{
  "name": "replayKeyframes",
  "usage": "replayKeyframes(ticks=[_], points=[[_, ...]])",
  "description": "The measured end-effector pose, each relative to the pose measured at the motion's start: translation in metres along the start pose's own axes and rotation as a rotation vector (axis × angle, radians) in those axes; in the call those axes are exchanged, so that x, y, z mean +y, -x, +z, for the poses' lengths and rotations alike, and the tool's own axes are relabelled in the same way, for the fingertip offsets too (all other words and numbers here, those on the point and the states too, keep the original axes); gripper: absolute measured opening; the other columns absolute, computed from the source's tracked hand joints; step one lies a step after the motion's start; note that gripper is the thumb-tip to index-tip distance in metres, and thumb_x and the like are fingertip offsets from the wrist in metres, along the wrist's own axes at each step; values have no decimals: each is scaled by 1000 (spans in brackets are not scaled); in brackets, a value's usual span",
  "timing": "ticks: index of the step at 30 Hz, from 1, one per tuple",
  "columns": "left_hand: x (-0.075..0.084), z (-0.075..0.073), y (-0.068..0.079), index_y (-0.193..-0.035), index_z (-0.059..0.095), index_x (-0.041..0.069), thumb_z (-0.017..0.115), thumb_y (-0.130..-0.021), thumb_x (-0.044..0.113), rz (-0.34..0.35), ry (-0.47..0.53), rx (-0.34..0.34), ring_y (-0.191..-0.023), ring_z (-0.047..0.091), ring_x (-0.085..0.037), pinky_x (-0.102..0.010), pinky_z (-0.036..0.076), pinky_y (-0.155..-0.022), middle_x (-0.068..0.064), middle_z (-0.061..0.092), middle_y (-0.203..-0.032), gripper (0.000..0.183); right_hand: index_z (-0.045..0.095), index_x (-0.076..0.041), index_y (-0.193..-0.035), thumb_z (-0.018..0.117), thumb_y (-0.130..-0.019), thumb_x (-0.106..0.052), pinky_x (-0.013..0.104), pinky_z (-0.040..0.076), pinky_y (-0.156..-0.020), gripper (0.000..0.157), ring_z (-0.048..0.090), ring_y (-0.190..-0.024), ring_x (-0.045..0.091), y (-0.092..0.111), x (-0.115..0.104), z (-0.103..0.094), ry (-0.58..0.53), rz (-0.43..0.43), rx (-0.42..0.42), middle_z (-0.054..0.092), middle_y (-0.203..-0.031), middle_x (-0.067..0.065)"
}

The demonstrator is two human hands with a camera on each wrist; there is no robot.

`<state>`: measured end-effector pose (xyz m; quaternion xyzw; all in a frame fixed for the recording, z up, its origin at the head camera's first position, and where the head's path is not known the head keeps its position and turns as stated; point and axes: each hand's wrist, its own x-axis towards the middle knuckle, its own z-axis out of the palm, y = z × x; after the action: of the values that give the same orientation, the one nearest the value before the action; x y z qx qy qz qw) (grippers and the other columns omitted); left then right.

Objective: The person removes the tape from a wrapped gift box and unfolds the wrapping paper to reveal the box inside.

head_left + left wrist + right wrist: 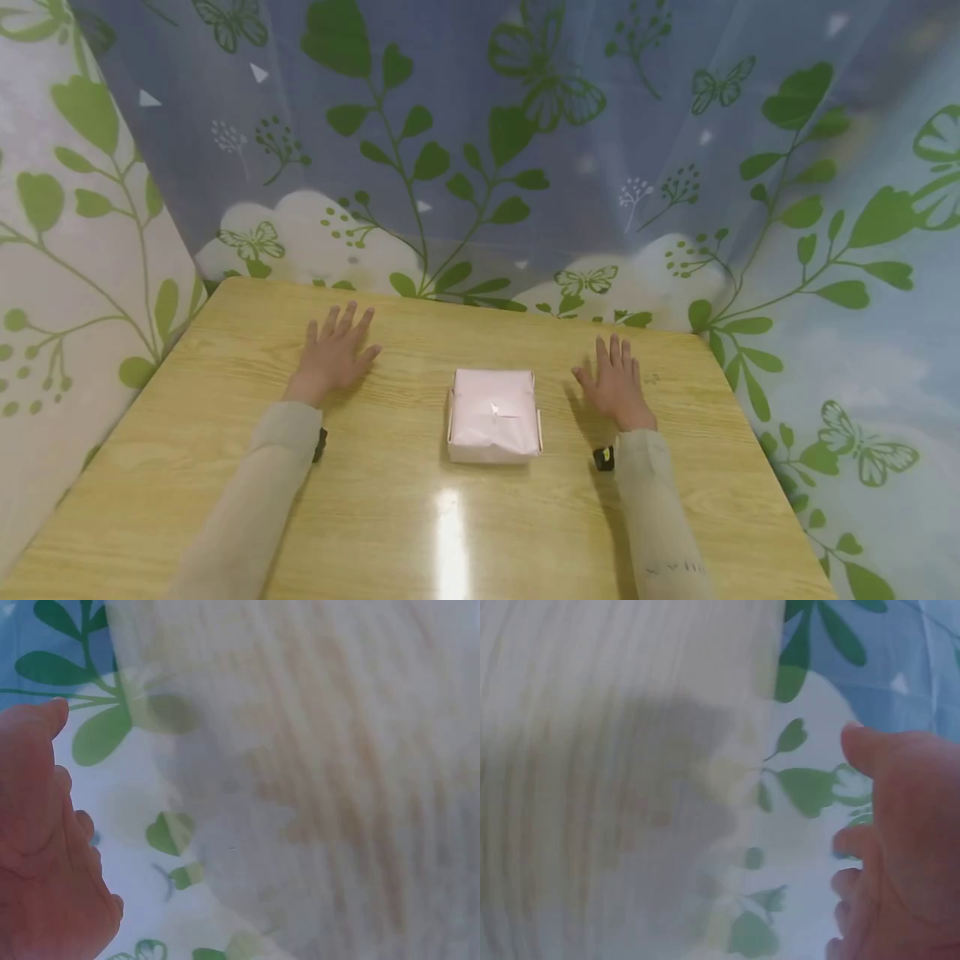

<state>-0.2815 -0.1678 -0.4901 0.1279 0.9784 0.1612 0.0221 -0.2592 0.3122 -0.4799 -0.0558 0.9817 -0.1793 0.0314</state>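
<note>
A pale pink wrapped package (493,415), squarish with a folded, creased front, lies on the wooden table (390,517) between my two hands. To its left, my left hand (330,358) is spread with fingers straight and pointing toward the table's back edge. On the other side, my right hand (617,387) holds its fingers straight too, thumb out toward the package. Neither hand touches the package. In the left wrist view the left hand (52,847) shows at the left edge with nothing in it. The right wrist view likewise has the right hand (907,832) bare.
A patterned curtain (450,150) with green leaves and butterflies hangs behind the table and along both sides. Dark wrist devices (604,458) show at the cuffs of the light sleeves (251,492). A bright reflection lies on the tabletop in front of the package.
</note>
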Motion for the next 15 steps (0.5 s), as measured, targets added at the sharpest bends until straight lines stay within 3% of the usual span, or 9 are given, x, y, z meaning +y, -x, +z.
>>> replayKeyframes(ticks=[4,9,15], points=[[6,-4,-2,-165,6,13,34,-109,46,44,52,-11,-155,-3,-48,-73,0,-120,-21,-1,-170,71,6,3,-161,41,-108,-48,68,-5,-122,82,-16,-153,48,10,-8,-6,-6,-16,-12,-11,-166,29],[16,-12,-3,-164,3,10,31,-109,51,120,120,-20,-153,2,-52,-75,5,-119,-25,0,-169,74,12,2,-161,45,-107,-48,69,1,-122,81,-9,-154,48,26,-30,-16,-18,-106,17,-4,-167,30],[43,-27,5,-163,11,5,39,-108,47,208,169,0,-152,12,-52,-69,11,-122,-27,15,-166,75,21,-3,-161,50,-106,-44,66,12,-123,74,4,-155,45,48,-61,-11,-33,-235,43,7,-169,25]])
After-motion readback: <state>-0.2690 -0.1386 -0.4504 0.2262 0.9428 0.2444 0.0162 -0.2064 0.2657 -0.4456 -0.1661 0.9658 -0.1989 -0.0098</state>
